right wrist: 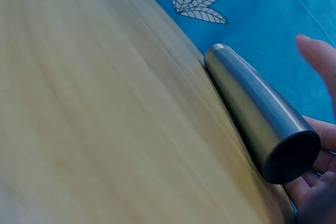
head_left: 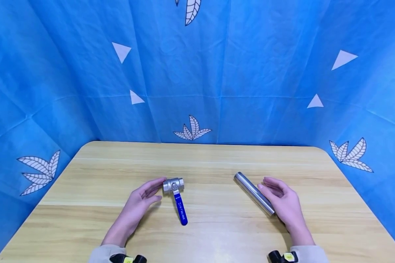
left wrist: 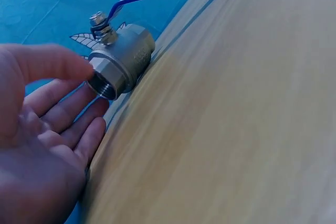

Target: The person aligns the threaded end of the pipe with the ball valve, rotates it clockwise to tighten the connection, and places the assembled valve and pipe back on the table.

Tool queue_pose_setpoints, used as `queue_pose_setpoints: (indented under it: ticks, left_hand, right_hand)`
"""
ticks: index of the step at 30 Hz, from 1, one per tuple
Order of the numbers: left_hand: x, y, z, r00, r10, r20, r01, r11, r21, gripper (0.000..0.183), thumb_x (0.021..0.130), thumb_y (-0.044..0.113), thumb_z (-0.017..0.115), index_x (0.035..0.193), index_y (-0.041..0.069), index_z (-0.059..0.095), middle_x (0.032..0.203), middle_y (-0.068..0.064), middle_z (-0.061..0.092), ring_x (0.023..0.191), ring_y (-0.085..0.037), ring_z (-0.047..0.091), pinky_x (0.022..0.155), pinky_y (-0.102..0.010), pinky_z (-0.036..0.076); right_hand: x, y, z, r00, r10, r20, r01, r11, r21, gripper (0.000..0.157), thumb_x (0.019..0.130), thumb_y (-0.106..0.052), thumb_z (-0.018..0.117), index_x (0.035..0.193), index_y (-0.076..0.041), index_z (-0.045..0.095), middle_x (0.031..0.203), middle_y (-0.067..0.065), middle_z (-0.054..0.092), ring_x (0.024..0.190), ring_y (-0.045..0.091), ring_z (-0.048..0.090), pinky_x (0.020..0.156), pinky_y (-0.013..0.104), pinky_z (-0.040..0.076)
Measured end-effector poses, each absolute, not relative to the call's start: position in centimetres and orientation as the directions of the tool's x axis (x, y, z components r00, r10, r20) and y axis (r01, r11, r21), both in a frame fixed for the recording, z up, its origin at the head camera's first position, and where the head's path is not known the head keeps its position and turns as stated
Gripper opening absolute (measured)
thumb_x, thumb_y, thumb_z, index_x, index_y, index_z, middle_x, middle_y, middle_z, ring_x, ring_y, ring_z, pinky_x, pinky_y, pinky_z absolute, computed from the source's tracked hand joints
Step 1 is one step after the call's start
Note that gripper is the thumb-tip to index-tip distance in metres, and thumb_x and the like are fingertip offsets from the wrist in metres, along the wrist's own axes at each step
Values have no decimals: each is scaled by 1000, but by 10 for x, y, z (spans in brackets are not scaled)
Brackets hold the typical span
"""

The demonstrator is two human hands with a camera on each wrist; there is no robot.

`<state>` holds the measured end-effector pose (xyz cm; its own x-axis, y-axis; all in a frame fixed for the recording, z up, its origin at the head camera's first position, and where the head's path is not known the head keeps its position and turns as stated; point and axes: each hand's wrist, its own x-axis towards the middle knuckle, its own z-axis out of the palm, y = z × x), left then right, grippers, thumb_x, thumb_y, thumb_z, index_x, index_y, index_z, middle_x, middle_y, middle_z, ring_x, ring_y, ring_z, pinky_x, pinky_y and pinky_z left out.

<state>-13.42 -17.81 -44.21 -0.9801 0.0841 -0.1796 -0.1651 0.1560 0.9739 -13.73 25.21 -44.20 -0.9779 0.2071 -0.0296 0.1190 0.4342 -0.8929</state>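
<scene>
A steel ball valve [head_left: 173, 186] with a blue lever handle [head_left: 181, 210] lies left of the table's middle, its handle pointing toward me. My left hand [head_left: 140, 200] is beside the valve's left end, fingers relaxed and not wrapped round it; the left wrist view shows the threaded opening of the valve [left wrist: 119, 60] facing the palm. To the right, a plain steel tube [head_left: 254, 193] lies slanted on the table. My right hand [head_left: 283, 201] is at its right side with loosely bent fingers. In the right wrist view the thumb stands away from the tube [right wrist: 257, 111].
The wooden table [head_left: 204, 160] has rounded far corners. A blue cloth [head_left: 250, 73] printed with white leaves and triangles hangs behind it and along both sides. Each wrist wears a black camera on a strap, below a light sleeve [head_left: 311, 254].
</scene>
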Motion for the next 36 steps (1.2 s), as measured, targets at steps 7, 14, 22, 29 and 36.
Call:
queue_pose_setpoints:
  ticks: [7, 14, 22, 29, 36]
  left_hand:
    - [-135, -170, -442, -987, 61, -150, -129, 261, 957, 61, 79, 16, 76, 134, 33, 54, 145, 3, 49, 137, -27, 42, 115, -55, 26]
    - [-135, -163, -439, -989, 14, -148, -134, 342, 930, 65, 76, 23, 80, 134, 33, 53, 144, -1, 48, 134, -30, 43, 112, -59, 29]
    - [-136, -157, -440, -992, 26, -123, -103, 398, 911, 71, 74, 36, 82, 138, 33, 50, 143, -2, 51, 134, -30, 45, 113, -54, 32]
    - [-139, -154, -442, -993, 8, -115, -101, 421, 902, 70, 75, 37, 81, 137, 34, 50, 144, -4, 51, 134, -30, 45, 112, -51, 34]
    - [-140, -153, -445, -995, 6, -100, -88, 433, 897, 68, 76, 33, 81, 137, 31, 51, 142, -3, 52, 132, -29, 48, 112, -48, 36]
  right_hand:
    - [-138, 246, -446, -987, 159, 2, 92, 579, -810, 72, 73, -60, 75, 132, -25, 57, 131, -5, 61, 122, 20, 54, 99, 37, 44]
    - [-137, 243, -446, -986, 155, 55, 62, 660, -749, 69, 66, -59, 81, 122, -22, 63, 126, 0, 60, 116, 23, 55, 96, 44, 43]
    - [-132, 241, -445, -984, 106, 141, -19, 732, -681, 40, 66, -37, 88, 99, -24, 70, 100, -3, 63, 94, 14, 53, 78, 29, 44]
    - [-132, 242, -448, -979, 75, 190, -75, 736, -673, 44, 68, -50, 84, 105, -30, 72, 102, -8, 66, 94, 11, 54, 77, 26, 46]
    - [-129, 251, -447, -974, 69, 216, -87, 766, -637, 41, 62, -39, 90, 97, -28, 71, 96, -8, 64, 88, 9, 51, 72, 25, 44]
